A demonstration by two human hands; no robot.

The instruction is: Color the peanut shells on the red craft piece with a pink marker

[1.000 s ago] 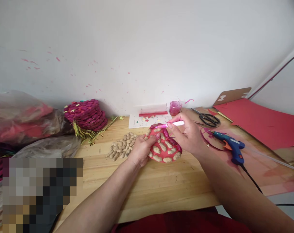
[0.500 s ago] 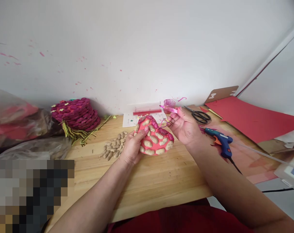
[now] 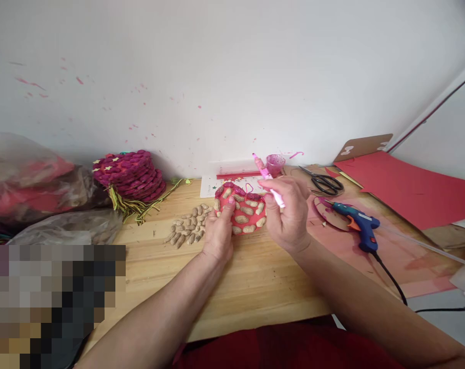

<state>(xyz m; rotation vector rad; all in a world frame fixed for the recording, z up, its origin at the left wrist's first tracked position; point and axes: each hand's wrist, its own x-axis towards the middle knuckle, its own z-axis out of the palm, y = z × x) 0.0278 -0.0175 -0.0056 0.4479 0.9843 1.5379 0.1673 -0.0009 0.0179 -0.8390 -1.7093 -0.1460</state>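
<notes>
My left hand grips the left side of a red heart-shaped card covered with peanuts, its thumb on top. Peanuts along the card's upper edge are magenta; the others are plain tan. In my right hand is a pink-and-white marker pen, its darker tip pointing up and left. The fingers of that hand are closed round the pen beside the card's right edge, and the tip is clear of the peanuts. Loose peanuts lie on the table left of the card.
A stack of magenta peanut pieces with yellow-green cords stands at left, near plastic bags. Behind the card are a pink-stained cup and a white sheet. At right lie black scissors, a blue glue gun and red card sheets.
My right hand has turned and closed more round the pen, whose tip now points up instead of left. The peanut card is tilted flatter. The view has shifted slightly left.
</notes>
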